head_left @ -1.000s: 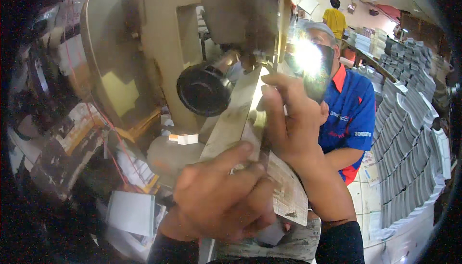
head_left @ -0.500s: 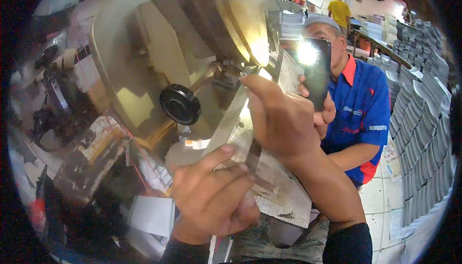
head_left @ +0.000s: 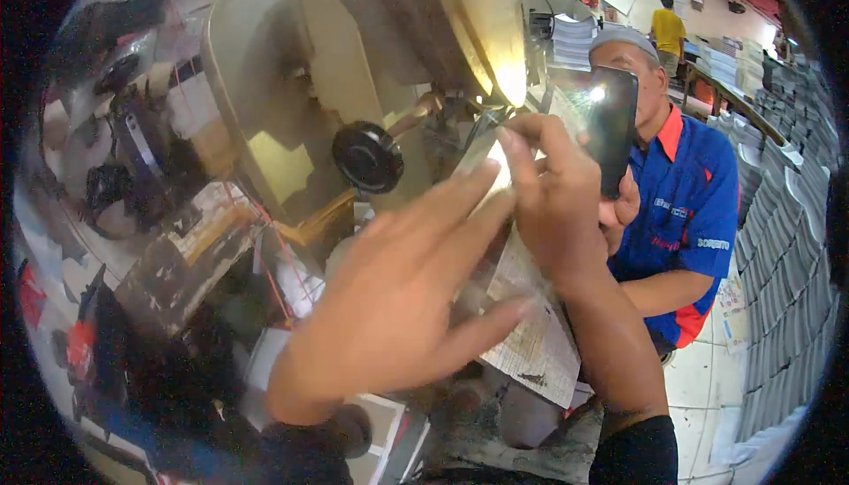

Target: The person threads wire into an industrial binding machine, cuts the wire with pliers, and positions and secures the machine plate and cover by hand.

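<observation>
My left hand is stretched out over the narrow worn work surface, fingers straight and thumb apart, slightly blurred. Its fingertips reach close to my right hand. Thumb and fingers of the right hand are pinched together at the far end of that surface, just below the brightly lit edge of a machine. Whatever lies between them is too small or hidden to name. To the left of the hands, a round black knob sits on a shaft of the machine.
At right, a person in a blue and red shirt holds a black phone, its light shining toward my hands. Tall stacks of grey sheets line the far right. Another person in yellow stands behind. Clutter fills the left.
My left hand has lifted off the work surface, straightened its fingers and moved toward the right hand. The right hand stays at the machine's lit edge. The whole view has shifted slightly.
</observation>
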`<state>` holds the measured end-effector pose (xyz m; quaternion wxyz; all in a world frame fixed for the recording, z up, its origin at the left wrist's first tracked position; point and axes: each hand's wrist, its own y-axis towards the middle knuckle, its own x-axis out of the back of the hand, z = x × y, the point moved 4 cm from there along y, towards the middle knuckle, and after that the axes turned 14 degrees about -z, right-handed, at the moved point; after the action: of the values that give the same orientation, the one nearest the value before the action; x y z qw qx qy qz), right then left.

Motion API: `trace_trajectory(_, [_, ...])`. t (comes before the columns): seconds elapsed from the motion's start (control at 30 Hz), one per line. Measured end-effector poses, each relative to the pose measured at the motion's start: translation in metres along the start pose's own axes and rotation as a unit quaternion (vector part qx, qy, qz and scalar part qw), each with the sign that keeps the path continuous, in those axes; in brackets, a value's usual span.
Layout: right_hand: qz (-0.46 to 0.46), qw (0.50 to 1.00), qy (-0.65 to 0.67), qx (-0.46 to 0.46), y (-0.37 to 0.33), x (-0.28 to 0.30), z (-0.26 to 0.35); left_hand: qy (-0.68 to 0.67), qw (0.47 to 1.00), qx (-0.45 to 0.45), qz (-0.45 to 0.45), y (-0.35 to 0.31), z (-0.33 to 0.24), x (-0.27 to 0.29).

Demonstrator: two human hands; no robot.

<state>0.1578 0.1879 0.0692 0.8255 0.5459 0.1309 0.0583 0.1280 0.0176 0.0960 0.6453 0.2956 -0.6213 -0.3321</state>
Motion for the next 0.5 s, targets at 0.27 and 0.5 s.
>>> trace_trajectory(0.27, [0.019, 0.995, 0.078, -0.063, 0.000, 0.002, -0.019, 0.060, 0.986, 0.071, 0.136, 0.031, 0.002, -0.010])
trace_trajectory(0.5, [0.025, 0.994, 0.060, -0.090, 0.000, -0.001, -0.037, 0.153, 0.984, 0.041, 0.085, 0.036, 0.002, -0.025])
